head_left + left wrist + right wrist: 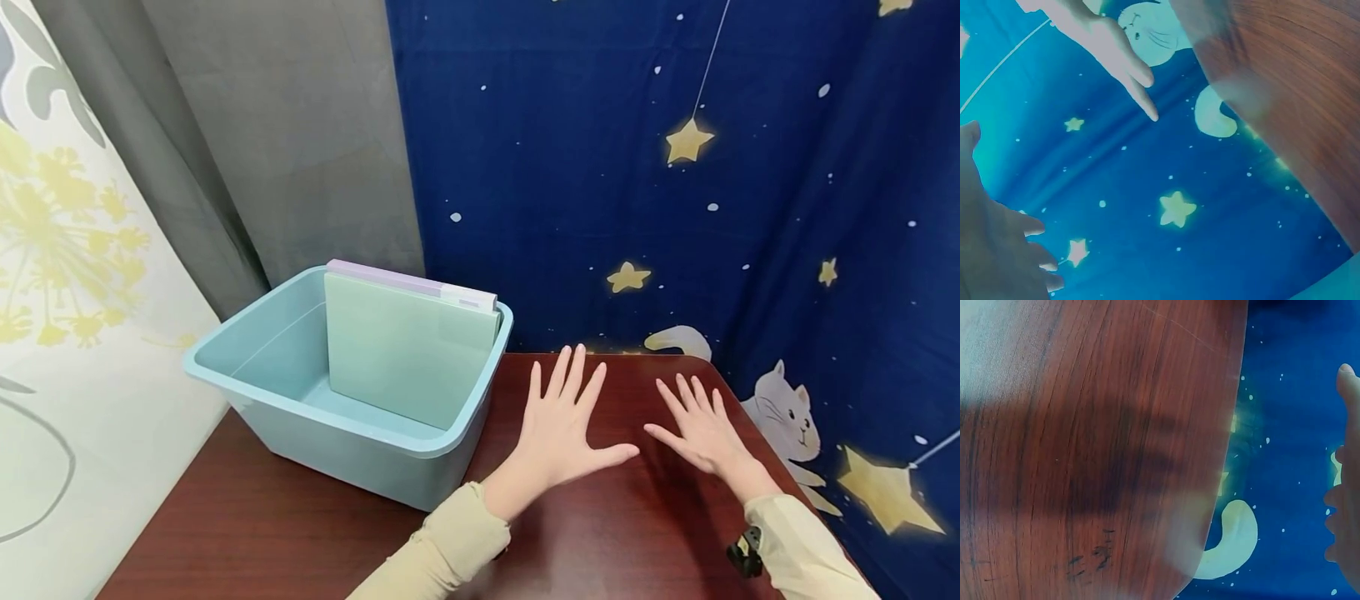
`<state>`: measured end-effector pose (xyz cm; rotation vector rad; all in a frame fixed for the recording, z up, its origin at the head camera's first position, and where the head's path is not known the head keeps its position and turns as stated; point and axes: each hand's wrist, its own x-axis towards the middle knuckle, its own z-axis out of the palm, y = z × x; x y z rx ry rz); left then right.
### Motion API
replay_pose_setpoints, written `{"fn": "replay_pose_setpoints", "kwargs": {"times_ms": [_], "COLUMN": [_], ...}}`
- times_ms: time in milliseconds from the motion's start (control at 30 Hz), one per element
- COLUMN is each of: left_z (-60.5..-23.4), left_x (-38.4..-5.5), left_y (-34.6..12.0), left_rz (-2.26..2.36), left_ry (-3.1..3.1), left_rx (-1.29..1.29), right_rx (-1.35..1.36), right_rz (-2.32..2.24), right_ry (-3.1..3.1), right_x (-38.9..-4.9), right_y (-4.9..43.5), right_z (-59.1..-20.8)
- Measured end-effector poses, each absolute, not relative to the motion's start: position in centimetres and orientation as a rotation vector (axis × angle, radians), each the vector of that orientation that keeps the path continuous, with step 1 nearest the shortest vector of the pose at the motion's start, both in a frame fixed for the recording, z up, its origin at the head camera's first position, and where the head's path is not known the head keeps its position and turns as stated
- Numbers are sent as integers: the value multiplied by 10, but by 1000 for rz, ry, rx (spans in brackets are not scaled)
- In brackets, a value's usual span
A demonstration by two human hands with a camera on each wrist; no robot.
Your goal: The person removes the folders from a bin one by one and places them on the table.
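Observation:
Both hands hover over the right part of the table with fingers straight and spread, holding nothing. My left hand [558,429] is just right of a light blue plastic tub [330,446]. Farther right, my right hand [705,433] is held above the table near its right edge. Inside the tub, a pale green flat rectangular item [408,346] stands on edge. Behind it a lilac and white edge [412,282] shows along the top. In the left wrist view, the left hand [997,244] is at the lower left and the right hand [1100,47] at the top.
The dark red wooden table [300,533] ends at a dark blue curtain [570,167] printed with stars and a cat. A grey curtain [300,142] hangs behind the tub. White fabric with yellow flowers [90,417] is at the left.

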<state>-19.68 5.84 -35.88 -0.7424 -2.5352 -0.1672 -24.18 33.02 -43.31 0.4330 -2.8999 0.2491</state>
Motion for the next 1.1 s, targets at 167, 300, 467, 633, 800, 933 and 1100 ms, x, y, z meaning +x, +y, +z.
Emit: {"fn": "replay_pose_setpoints", "kwargs": {"times_ms": [167, 300, 467, 633, 800, 933, 1100], "left_z": [-355, -352, -347, -333, -318, -312, -313], "left_x": [-188, -182, -175, -176, -184, -189, -198], "left_y": [40, 25, 6, -24, -63, -92, -125], "left_rz": [-175, -191, -224, -324, -414, -480, -517], "left_ry": [-2528, -2490, -2430, -2370, -2283, -2261, -2251], "left_rx": [-803, -819, -806, -884, -971, -946, -894], "right_rx": [422, 420, 423, 426, 416, 422, 405], "right_rz": [249, 263, 251, 231, 205, 198, 208], "right_ry": [-2933, -2946, -2923, -2910, -2900, -2890, -2897], "right_x": [-241, -241, -240, -240, -241, -243, -245], "right_y": [331, 332, 334, 334, 334, 333, 330], "right_z": [-432, -432, -431, -430, -431, -432, -431]}}
